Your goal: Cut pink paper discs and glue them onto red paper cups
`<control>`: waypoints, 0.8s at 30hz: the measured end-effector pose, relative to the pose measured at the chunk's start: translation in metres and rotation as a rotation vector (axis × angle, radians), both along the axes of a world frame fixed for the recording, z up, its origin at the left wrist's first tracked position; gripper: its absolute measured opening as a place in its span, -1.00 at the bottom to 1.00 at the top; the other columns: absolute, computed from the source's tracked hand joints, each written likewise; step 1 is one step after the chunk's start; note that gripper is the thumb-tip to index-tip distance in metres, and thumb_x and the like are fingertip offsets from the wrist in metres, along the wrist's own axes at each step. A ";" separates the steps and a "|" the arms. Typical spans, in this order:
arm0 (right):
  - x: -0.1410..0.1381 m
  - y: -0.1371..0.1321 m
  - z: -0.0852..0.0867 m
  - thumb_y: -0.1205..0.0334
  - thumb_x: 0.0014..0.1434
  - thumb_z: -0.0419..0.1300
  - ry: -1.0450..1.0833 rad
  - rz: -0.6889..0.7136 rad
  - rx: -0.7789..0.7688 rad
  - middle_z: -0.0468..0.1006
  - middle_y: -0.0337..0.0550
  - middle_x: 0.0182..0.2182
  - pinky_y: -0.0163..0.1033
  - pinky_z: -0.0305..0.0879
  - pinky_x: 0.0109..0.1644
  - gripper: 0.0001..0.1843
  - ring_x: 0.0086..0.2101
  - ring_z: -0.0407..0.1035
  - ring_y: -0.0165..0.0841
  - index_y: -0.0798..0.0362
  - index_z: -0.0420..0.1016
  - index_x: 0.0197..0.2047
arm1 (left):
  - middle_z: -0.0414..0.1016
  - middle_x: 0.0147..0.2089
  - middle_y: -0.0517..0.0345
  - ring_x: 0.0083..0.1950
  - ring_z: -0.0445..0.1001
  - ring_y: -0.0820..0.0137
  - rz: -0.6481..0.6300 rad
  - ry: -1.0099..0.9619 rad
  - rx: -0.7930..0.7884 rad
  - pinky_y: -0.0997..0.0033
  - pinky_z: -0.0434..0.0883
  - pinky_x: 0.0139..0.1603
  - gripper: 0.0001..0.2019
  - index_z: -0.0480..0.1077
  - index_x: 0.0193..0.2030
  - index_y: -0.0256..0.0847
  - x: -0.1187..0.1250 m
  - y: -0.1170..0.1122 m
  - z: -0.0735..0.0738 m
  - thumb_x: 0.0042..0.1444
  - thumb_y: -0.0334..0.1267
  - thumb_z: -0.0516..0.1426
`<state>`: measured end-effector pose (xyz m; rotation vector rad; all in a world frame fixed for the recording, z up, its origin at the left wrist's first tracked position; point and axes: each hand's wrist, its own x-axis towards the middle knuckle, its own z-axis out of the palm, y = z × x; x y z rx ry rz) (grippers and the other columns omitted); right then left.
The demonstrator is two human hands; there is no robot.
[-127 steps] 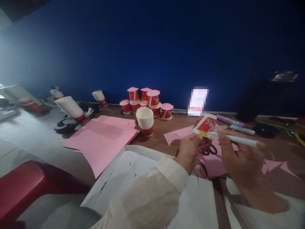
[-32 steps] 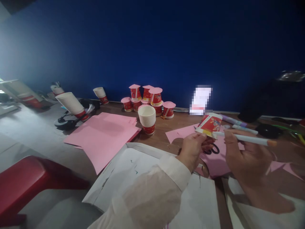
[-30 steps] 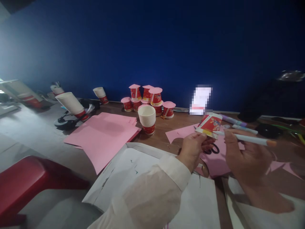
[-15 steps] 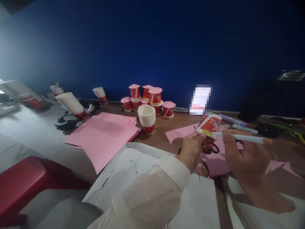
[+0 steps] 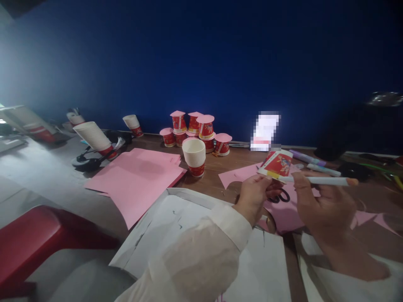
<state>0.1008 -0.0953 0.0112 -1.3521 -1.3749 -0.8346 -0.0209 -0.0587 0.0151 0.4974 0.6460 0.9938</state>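
My left hand (image 5: 254,193) pinches a red paper cup (image 5: 279,162) near its rim, with the cup turned upside down. A yellow band runs along the cup's lower edge. Between the fingers of my right hand (image 5: 324,201) is a white marker (image 5: 327,180) with an orange end pointing right. The marker's other end reaches the cup's lower edge; whether it touches, I cannot tell. Just below the cup, black scissor handles (image 5: 281,196) show over pink paper (image 5: 285,216), partly hidden behind my left fingers.
Red cups topped with pink paper discs (image 5: 206,126) are stacked by the blue wall. A cup stack (image 5: 194,157) stands left of my hands, beside pink sheets (image 5: 138,172). A white board (image 5: 170,218) lies under my left arm. Purple (image 5: 307,158) and pale markers (image 5: 324,170) lie right. A red stool (image 5: 37,235) is lower left.
The marker in my right hand has shifted very slightly to the left and levelled a little. My left hand and the cup stay in nearly the same place.
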 end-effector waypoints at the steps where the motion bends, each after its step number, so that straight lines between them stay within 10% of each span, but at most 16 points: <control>1: 0.000 0.000 0.000 0.08 0.33 0.24 -0.002 0.003 0.003 0.70 -0.08 -0.41 -0.21 0.44 -0.29 -0.74 -0.39 0.61 -0.20 0.04 0.64 -0.29 | 0.56 -0.37 0.04 -0.29 0.57 0.36 0.000 0.002 -0.004 0.40 0.47 -0.16 -0.92 0.51 -0.36 -0.30 0.000 0.000 0.001 0.17 -0.40 0.25; 24: 0.001 -0.002 0.003 0.05 0.38 0.19 -0.078 -0.101 0.022 0.72 0.02 -0.39 -0.19 0.50 -0.29 -0.64 -0.37 0.66 -0.11 0.15 0.66 -0.26 | 0.59 -0.34 -0.01 -0.26 0.62 0.34 0.022 0.002 -0.009 0.39 0.55 -0.11 -0.90 0.52 -0.36 -0.29 0.000 0.000 0.000 0.20 -0.41 0.21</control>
